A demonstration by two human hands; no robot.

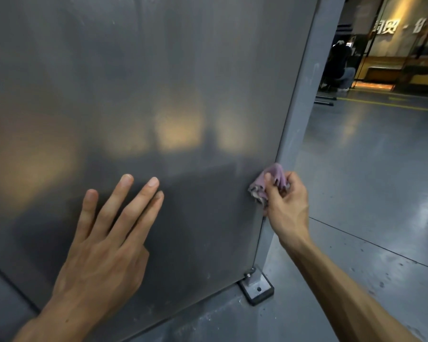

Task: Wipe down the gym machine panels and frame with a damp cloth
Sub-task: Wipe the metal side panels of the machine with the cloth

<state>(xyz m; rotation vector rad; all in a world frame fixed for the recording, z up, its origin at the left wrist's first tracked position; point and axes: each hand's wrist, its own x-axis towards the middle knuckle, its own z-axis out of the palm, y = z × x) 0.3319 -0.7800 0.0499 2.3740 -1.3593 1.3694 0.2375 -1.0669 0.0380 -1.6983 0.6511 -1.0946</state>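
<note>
A large frosted grey panel [158, 95] of the gym machine fills most of the view, edged on the right by a grey metal frame post [307, 95]. My left hand [104, 243] lies flat on the lower panel with fingers straight and spread. My right hand [287, 201] grips a bunched purple cloth [269, 181] and holds it against the seam where the panel meets the post, low on the right edge.
The post ends in a bolted black foot plate [257, 288] on the grey floor [368, 181]. A seated person [339, 67] and lit wooden furniture are far back at the upper right. Yellow floor lines run in the distance.
</note>
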